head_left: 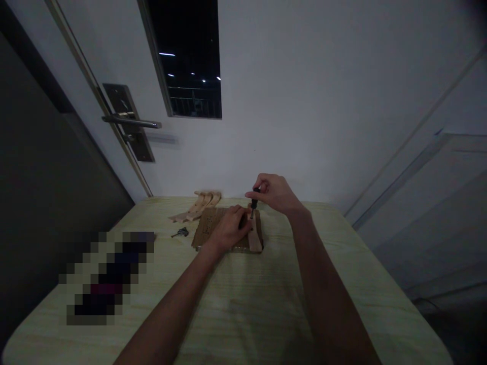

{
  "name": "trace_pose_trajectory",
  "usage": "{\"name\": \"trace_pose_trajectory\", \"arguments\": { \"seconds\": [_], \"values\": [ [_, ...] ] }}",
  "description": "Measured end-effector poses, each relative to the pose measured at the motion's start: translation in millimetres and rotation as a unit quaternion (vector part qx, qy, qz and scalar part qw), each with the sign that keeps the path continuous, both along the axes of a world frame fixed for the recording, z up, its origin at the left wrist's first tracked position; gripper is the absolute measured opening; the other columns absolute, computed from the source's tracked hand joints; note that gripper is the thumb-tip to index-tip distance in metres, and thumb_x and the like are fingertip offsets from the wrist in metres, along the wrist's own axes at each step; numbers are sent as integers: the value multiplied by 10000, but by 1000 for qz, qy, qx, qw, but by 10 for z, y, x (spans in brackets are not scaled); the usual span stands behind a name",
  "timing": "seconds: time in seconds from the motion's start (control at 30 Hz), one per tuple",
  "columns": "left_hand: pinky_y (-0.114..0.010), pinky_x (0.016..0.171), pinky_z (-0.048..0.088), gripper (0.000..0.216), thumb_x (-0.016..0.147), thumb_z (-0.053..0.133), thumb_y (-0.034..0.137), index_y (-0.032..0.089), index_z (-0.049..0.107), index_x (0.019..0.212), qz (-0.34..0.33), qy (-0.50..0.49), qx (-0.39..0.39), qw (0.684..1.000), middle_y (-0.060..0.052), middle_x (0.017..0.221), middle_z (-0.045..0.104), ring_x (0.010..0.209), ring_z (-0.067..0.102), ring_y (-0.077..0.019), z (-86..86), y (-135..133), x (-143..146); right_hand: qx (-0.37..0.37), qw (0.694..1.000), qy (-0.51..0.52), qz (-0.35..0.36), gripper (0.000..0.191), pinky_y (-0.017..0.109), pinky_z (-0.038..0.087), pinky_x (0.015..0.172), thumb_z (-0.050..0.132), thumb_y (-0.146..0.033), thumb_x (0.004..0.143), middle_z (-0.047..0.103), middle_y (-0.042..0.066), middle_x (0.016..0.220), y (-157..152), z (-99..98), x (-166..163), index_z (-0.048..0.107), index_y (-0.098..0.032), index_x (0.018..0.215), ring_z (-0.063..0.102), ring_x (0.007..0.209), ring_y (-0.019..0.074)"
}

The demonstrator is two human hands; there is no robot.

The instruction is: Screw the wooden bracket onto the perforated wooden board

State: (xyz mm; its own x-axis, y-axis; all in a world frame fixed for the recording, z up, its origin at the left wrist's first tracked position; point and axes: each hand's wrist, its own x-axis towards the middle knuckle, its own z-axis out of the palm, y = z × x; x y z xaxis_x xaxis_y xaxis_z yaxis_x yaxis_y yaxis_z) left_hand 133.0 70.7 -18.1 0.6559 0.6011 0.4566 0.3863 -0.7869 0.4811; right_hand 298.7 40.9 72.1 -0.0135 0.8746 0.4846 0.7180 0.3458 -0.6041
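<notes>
One flat, square, pale-brown wooden board (213,225) dotted with rows of small holes, lying on the far middle of the pale, wood-grained tabletop (266,304). One narrow, light wooden strip (254,238) with a rounded end along the board's right edge. One small screwdriver with a black handle and thin metal shaft (253,201), upright, tip down at the far end of that strip. Right hand (274,193) above it, fingertips pinched around the black handle. Left hand (227,229) flat on the board, fingers curled loosely against the strip, steadying it; whether actually gripping it, impossible to tell. About three more light wooden slats (198,207), long and slightly curved, fanned out just beyond the board's left corner, touching one another. One little cluster of dark metal screws (180,232) left of the board, near but apart; number too small to count. One blurred dark patch (106,276) at near left. One steel lever door handle (131,122) on a rectangular plate, behind.
</notes>
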Motion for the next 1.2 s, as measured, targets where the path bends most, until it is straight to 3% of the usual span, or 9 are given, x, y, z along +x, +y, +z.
{"name": "trace_pose_trajectory", "arguments": {
  "seconds": [0.23, 0.43, 0.6, 0.83, 1.03, 1.2],
  "values": [
    [-378, 876, 452, 208, 846, 505, 242, 173, 568, 1031, 3, 1, 6, 1000, -80, 994, 587, 957, 545, -221, -20, 17, 3, -13, 999, 0, 48, 162, 203, 332, 501, 673, -302, 715, 460, -74, 513, 11, 16, -8, 580, -190, 784, 435, 483, 71],
    [-374, 867, 453, 216, 846, 507, 238, 172, 566, 1044, 5, 6, 2, 1000, -76, 982, 589, 945, 544, -218, -15, 7, -7, -46, 997, 29, 55, 137, 212, 391, 500, 643, -261, 729, 542, -33, 544, -31, 38, 12, 637, -160, 820, 511, 499, 85],
    [-367, 842, 460, 209, 847, 507, 242, 174, 568, 1035, 7, 6, -6, 1000, -75, 971, 588, 930, 549, -217, -9, 7, -19, -79, 992, 38, 89, 209, 228, 471, 547, 574, -208, 769, 626, 9, 623, -76, 70, 58, 675, -152, 943, 575, 545, 99],
    [-364, 858, 451, 215, 848, 510, 239, 175, 563, 1046, 4, 2, 3, 1000, -69, 981, 588, 937, 547, -211, -32, 27, -23, -44, 995, 27, 87, 189, 250, 512, 614, 609, -186, 747, 701, 65, 909, -55, 84, 80, 710, -173, 906, 616, 644, 110],
    [-370, 873, 447, 223, 842, 510, 227, 162, 565, 1048, 6, -2, 1, 1000, -82, 1005, 590, 958, 541, -215, -33, 23, -22, -47, 995, 37, 75, 172, 257, 500, 622, 629, -196, 734, 691, 59, 780, -55, 78, 82, 701, -143, 881, 615, 651, 124],
    [-378, 867, 451, 208, 844, 509, 234, 172, 572, 1033, 6, 3, 0, 1000, -79, 989, 591, 946, 545, -215, -17, 14, -19, -31, 998, 36, 31, 116, 231, 442, 555, 656, -225, 697, 595, 4, 611, -62, 77, 78, 652, -143, 779, 544, 565, 100]
  ]
}}
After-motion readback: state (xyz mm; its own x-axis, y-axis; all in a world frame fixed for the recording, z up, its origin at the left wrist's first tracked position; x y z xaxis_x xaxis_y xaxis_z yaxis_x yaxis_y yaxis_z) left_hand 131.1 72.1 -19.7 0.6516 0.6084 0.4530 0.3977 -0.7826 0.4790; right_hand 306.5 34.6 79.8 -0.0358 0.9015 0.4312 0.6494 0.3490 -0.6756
